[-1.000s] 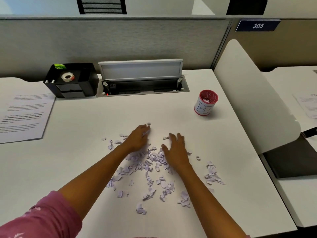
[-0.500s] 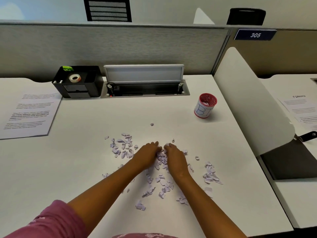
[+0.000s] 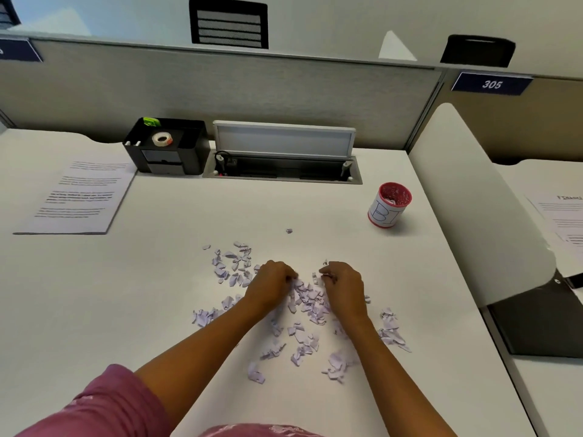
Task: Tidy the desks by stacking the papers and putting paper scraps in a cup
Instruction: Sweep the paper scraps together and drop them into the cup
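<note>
Several pale purple paper scraps [image 3: 307,302] lie scattered over the middle of the white desk [image 3: 157,310]. My left hand [image 3: 271,283] and my right hand [image 3: 342,285] rest among them, a small gap apart, fingers curled inward around scraps from the heap between them. A red cup [image 3: 389,205] with a white label stands upright at the far right of the desk, with scraps inside. One stray scrap [image 3: 289,230] lies alone beyond the heap. A printed sheet [image 3: 79,197] lies flat at the far left.
A black desk organizer [image 3: 167,146] with a tape roll sits at the back, next to an open cable tray [image 3: 282,168]. A white curved divider [image 3: 473,200] borders the desk on the right; beyond it another printed sheet [image 3: 564,219] lies on the neighbouring desk.
Both hands drew back toward me and inward, raking scraps into a heap between them. Their fingers went from flat to curled around scraps.
</note>
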